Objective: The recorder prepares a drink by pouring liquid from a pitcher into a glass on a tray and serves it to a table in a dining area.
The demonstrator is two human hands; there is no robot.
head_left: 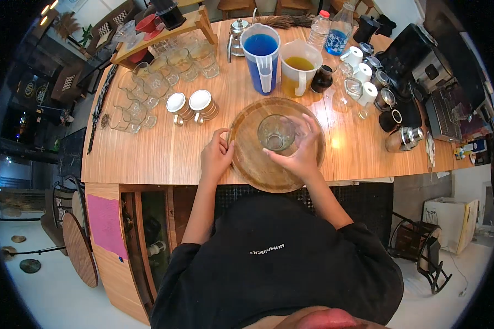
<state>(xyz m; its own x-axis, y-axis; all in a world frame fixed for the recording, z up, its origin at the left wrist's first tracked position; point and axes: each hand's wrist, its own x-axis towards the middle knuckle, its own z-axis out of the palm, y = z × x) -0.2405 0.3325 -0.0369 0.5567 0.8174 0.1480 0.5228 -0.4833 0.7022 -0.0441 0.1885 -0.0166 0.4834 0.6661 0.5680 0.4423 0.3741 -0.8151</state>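
Observation:
A round wooden tray (251,164) lies before me, its near rim jutting past the counter's front edge. My right hand (300,148) holds a clear drinking glass (275,133) over the tray, thumb and fingers around its side; whether the glass rests on the wood I cannot tell. At the tray's left rim is my left hand (219,154), its fingers curled against the edge. Beyond the tray stand a plastic pitcher of blue liquid (260,61) and another pitcher of yellow liquid (299,72).
Several glasses (156,84) and two lidded, handled cups (203,105) stand left on the wooden counter (168,164). A kettle (238,39) is behind. Right are a dark jar (322,79), bottles (337,37), white cups (368,93), a metal shaker (403,139) and an espresso machine (434,74).

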